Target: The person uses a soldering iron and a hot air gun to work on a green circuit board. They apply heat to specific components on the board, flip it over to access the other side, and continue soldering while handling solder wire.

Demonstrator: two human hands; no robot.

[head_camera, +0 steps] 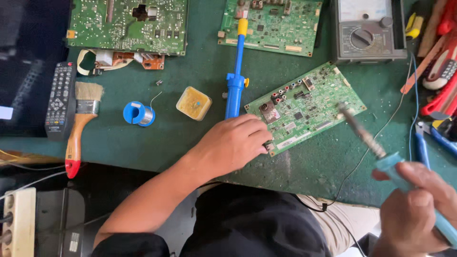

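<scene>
My left hand (233,143) rests fingers-down on the near left corner of a green circuit board (309,102) that lies tilted on the green mat. My right hand (414,209) grips the light blue handle of a soldering iron (376,147). Its metal tip points up and left, over the board's right edge. A blue desoldering pump (236,76) with a yellow top lies just above my left hand.
A solder spool (139,113) and a yellow flux tin (193,103) lie left of the pump. A paintbrush (81,123) and remote control (60,100) are at far left. Two more circuit boards (128,24) and a multimeter (366,31) line the back. Hand tools (440,71) crowd the right edge.
</scene>
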